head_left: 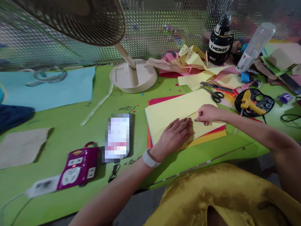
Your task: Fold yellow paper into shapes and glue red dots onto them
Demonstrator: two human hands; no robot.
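A sheet of yellow paper (168, 111) lies on a stack of red and orange sheets (211, 136) in front of me. My left hand (177, 133) rests flat on it, fingers stretched out towards the right. Close to those fingertips, my right hand (208, 114) is closed in a pinch against the paper. Whatever is between its fingers, if anything, I cannot make out. A thin line like a fold or paper edge runs between the two hands. Black-handled scissors (216, 96) and a utility knife (217, 87) lie just beyond the sheet's far right corner.
A yellow glue gun (252, 103) rests on a black palette-shaped holder at right. Paper scraps (191, 61), a black bottle (219, 44) and a clear bottle (256, 47) stand behind. Left are a fan base (134, 77), phone (118, 135) and purple power socket box (80, 166).
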